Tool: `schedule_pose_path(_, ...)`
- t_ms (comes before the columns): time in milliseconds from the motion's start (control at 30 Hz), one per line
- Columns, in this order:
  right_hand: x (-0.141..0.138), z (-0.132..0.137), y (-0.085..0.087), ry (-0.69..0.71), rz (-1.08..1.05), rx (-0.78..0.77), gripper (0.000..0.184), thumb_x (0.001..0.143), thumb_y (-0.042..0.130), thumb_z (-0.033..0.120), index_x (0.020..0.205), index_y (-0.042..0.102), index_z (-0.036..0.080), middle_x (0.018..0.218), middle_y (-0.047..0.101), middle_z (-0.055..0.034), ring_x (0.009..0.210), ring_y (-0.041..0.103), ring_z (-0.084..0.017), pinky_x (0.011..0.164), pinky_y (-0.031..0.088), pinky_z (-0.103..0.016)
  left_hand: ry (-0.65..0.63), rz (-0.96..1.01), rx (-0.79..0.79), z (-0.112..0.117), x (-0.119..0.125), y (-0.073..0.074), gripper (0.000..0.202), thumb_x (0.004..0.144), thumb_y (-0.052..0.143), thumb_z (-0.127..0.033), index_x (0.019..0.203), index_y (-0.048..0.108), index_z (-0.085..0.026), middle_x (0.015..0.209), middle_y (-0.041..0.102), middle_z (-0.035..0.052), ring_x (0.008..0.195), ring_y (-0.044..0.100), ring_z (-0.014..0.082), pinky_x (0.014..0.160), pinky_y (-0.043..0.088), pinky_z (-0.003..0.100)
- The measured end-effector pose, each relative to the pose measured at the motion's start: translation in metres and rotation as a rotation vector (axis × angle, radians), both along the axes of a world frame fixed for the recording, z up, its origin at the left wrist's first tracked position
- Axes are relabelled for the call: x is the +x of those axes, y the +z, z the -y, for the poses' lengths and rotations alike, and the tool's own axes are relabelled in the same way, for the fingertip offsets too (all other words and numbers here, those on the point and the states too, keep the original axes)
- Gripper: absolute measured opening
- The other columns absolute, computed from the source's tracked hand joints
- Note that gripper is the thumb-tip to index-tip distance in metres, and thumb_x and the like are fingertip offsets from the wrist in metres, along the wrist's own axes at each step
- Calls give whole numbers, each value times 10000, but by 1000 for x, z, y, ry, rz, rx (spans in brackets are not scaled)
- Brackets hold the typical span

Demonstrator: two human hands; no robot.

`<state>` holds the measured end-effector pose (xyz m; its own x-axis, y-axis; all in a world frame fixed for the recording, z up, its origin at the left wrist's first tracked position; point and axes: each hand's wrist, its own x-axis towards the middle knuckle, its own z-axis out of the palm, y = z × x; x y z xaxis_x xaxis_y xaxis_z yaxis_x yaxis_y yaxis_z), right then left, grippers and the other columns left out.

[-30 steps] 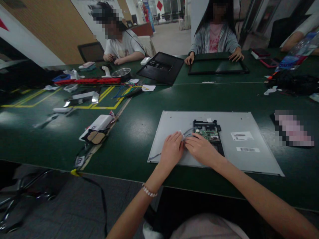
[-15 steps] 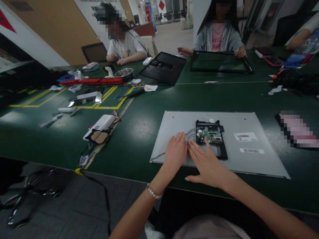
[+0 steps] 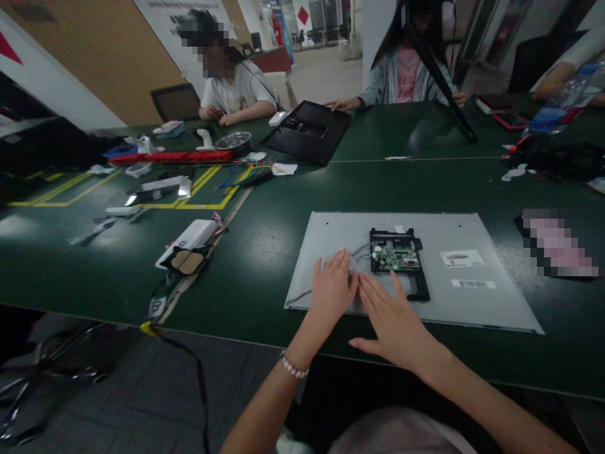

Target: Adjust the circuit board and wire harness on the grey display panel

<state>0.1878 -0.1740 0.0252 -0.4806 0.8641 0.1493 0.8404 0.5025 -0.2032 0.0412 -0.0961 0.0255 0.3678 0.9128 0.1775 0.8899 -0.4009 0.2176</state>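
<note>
A flat grey display panel (image 3: 326, 230) lies back side up on the table in front of me. On it sits a black plastic frame (image 3: 420, 287) carrying a green circuit board (image 3: 396, 259). Thin grey cables (image 3: 362, 251) run from the board's left side to beneath my left hand (image 3: 332, 284). That hand rests flat on the panel, fingers stretched out. My right hand (image 3: 394, 321) lies beside it with fingers extended and thumb apart, its fingertips at the left hand's thumb. A small clear strip, perhaps tape, shows between the hands.
Left of the panel lies a white battery-like pack (image 3: 191, 243) with wires. A phone (image 3: 558, 243) is at the right. Across the table, a person holds a black bezel (image 3: 444, 85) on edge and touches a black cover (image 3: 302, 135). Another person sits farther left.
My hands stay over the cables; the left thumb has spread toward my right fingertips. Across the table, the person has tilted the bezel up and reached to the black cover.
</note>
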Motion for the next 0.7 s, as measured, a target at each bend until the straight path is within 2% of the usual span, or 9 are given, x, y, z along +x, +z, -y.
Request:
schedule_pose_path(233,9,1,2,15,-52,-20,768,931,417,614,1480,393,76,1518,403,-205,1428,341,-323,1170,133,-638,-38,3,-35,3,-8,-1,497,931,505,-300,1416,459,-199,1487,467,129,1384,424,287,1117,320,568)
schedule_pose_path(367,24,0,15,47,-120,-107,663,973,382,552,1491,385,138,1512,436,-150,1438,331,-294,1171,166,-626,-61,5,-55,4,-12,-2,546,932,516,-355,1444,412,-198,1522,420,124,1413,379,288,1137,284,583)
schedule_pose_path(467,45,-1,25,58,-189,-178,599,991,369,513,1504,360,205,1515,448,-93,1455,302,-261,1181,175,-608,-70,16,-74,4,-14,-3,583,923,537,-395,1450,391,-192,1534,402,124,1426,355,287,1151,255,586)
schedule_pose_path(567,76,-4,28,-63,-289,-159,551,998,370,472,1506,350,259,1525,439,-72,1459,292,-256,1179,181,-610,-50,37,-83,4,-13,-4,577,913,557,-403,1432,404,-202,1527,411,131,1417,367,288,1155,240,587)
schedule_pose_path(633,102,-5,24,-218,-363,-110,518,995,373,463,1472,403,266,1510,461,-71,1446,321,-265,1177,191,-608,-43,53,-75,4,-13,-4,568,906,567,-399,1419,412,-210,1535,396,140,1410,376,290,1156,235,584)
schedule_pose_path(700,127,-6,19,-377,-428,-79,506,976,398,479,1423,472,254,1478,500,-84,1427,357,-277,1156,273,-580,-40,66,-70,4,-13,-4,562,902,573,-399,1409,417,-213,1553,360,150,1410,375,292,1156,232,580)
